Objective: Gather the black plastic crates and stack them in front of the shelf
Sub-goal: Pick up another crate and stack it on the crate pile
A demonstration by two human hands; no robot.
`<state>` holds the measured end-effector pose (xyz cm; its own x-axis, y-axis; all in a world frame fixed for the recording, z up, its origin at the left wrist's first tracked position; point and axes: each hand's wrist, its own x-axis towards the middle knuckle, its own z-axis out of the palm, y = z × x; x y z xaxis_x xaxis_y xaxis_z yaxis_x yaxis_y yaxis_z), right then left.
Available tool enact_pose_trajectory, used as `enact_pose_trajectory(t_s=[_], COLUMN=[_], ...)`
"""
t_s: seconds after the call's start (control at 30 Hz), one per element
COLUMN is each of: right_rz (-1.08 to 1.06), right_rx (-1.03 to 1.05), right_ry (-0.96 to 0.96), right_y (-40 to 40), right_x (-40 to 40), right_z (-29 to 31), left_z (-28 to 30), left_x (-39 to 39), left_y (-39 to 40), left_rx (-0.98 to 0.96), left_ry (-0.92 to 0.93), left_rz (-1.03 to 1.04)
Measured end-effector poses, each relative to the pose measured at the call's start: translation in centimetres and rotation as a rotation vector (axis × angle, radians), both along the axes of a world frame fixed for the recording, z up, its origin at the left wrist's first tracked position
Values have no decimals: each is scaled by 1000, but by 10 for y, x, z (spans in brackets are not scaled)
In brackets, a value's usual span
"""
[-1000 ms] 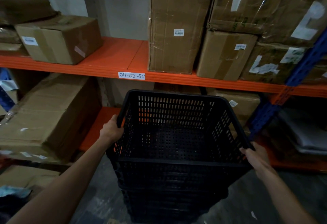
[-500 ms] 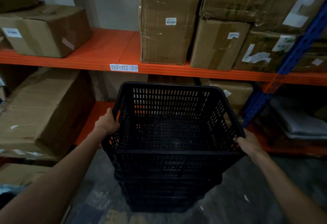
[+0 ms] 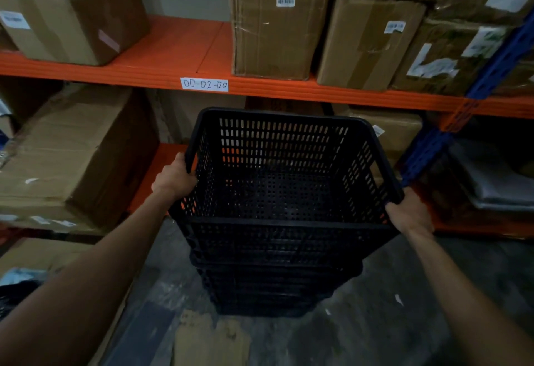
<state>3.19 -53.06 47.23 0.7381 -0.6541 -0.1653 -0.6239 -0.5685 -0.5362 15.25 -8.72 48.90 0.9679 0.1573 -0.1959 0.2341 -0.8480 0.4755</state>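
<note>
I see both arms stretched forward: the left hand [image 3: 173, 181] and right hand [image 3: 409, 212] have fingers clenched on the top crate's [image 3: 286, 181] side rims, atop the nested crate stack [image 3: 277, 284] before the orange shelf [image 3: 179, 48].

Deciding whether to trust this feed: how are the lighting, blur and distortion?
Head view: dim overall, the black crates swallow detail; shelf label still legible; edges soft, forearms and floor blurred; wide-angle bends the orange shelf beam; no glare.
</note>
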Motion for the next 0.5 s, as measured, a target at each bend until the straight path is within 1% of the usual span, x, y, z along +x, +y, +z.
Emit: enact_pose_trajectory(t_s=[0.07,0.2,0.3,0.37,0.5], right_rz=[7,12,-9,18,79], right_rx=[-20,-31,-1,58,132], right_ry=[18,69,26,-2,37], right_y=[2,4,4,1,-2], right_x=[0,-1,-1,-1,0], right_z=[-1,-2,-1,2,6], left_z=[-3,-8,-6,-3,8], left_x=[-6,-10,-11,-9,1], left_y=[-1,-5,-13,-13,-1], left_rx=[41,100,168,152,72], left_ry=[-38,-46,-68,-58,18], left_rz=[20,39,62,54,-20])
